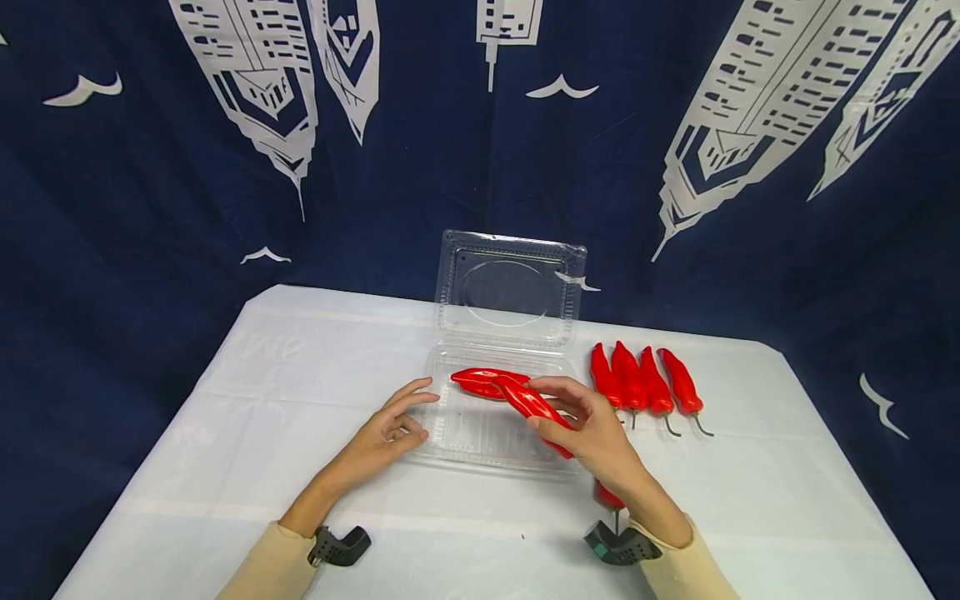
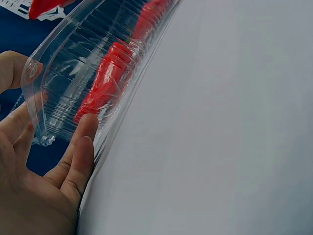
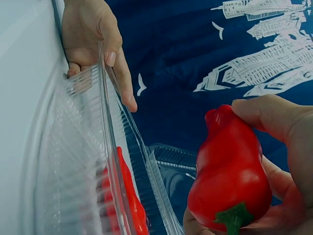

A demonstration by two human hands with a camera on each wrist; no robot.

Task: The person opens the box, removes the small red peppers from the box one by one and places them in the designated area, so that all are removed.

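My right hand (image 1: 592,429) grips a red chili pepper (image 1: 528,402) above the clear plastic clamshell box (image 1: 480,442); its green stem end faces the camera in the right wrist view. Inside, along the back, lies red pepper (image 1: 476,381), partly hidden by the held one. At the box's left edge is my left hand (image 1: 386,429), its fingers extended and spread. In the left wrist view these fingers (image 2: 80,161) touch the box's side. The clear lid (image 1: 510,292) stands raised behind.
Several red peppers (image 1: 651,382) lie in a row right of the box, stems toward me. Another red pepper (image 1: 609,497) is partly covered by my right forearm. A white cloth (image 1: 262,400) covers the table; a dark blue printed curtain (image 1: 420,167) hangs behind.
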